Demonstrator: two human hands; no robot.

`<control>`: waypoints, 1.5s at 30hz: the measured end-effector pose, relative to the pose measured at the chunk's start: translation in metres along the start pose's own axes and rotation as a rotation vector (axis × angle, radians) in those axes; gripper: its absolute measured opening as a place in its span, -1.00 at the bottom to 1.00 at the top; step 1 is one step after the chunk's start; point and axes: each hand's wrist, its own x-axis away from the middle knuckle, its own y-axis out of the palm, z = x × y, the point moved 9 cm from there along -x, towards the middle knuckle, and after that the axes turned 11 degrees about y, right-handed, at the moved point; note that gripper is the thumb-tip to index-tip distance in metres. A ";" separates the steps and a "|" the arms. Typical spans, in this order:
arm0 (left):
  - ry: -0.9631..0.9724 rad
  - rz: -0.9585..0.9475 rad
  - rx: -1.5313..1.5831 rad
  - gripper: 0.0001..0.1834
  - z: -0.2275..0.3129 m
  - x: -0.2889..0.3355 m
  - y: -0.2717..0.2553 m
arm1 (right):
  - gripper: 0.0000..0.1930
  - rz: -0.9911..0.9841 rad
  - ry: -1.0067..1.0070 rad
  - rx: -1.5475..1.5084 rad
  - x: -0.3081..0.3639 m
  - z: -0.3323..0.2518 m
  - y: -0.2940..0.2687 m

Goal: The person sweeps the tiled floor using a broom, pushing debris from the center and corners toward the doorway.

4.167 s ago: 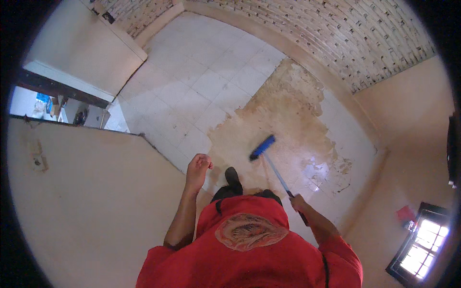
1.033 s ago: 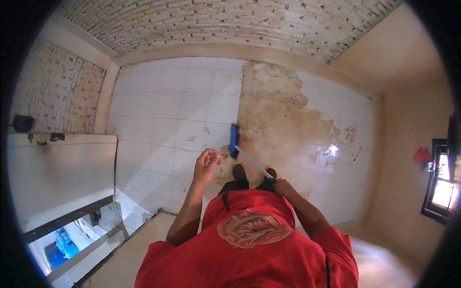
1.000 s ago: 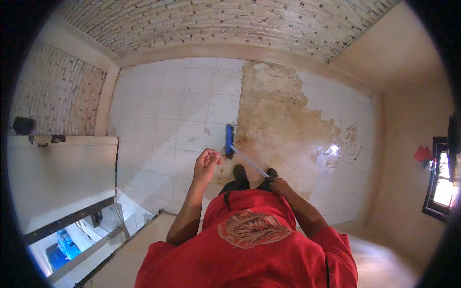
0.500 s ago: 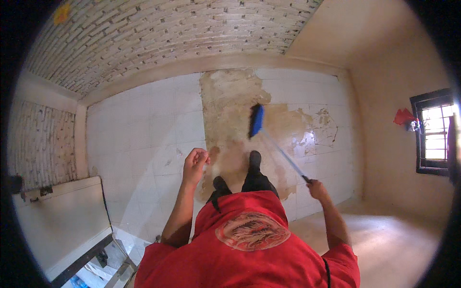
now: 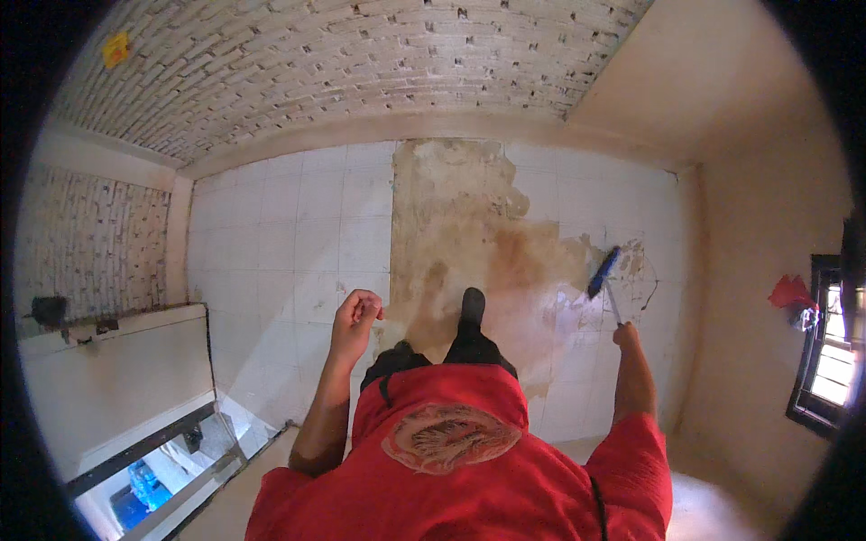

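right hand (image 5: 624,334) holds broom (image 5: 603,273) in patchy-floored room (image 5: 451,203).

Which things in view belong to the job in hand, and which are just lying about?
In use:
Blue-headed broom, gripped by the right hand
Stained, partly tiled floor under its head

Apparently incidental:
Red item beside the window
Yellow item against the brick-textured wall
Blue item seen through the opening, lower left
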 end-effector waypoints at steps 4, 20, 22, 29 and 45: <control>-0.011 0.010 0.019 -0.90 0.003 -0.019 0.034 | -0.55 -0.066 -0.109 0.316 0.028 -0.069 0.019; 0.046 0.008 0.214 -0.89 0.005 -0.096 0.036 | -0.74 -0.080 -0.673 0.000 0.139 -0.245 -0.040; 0.034 0.061 0.227 -0.90 0.000 -0.095 0.008 | -0.74 -0.051 -0.602 0.057 0.165 -0.226 -0.085; 0.056 0.142 0.213 -0.89 -0.002 -0.111 -0.075 | -0.76 0.105 -0.805 0.673 0.120 -0.252 -0.045; 0.028 0.359 0.176 -0.90 -0.010 -0.112 -0.217 | -0.65 -0.342 -0.769 0.091 0.324 -0.483 -0.051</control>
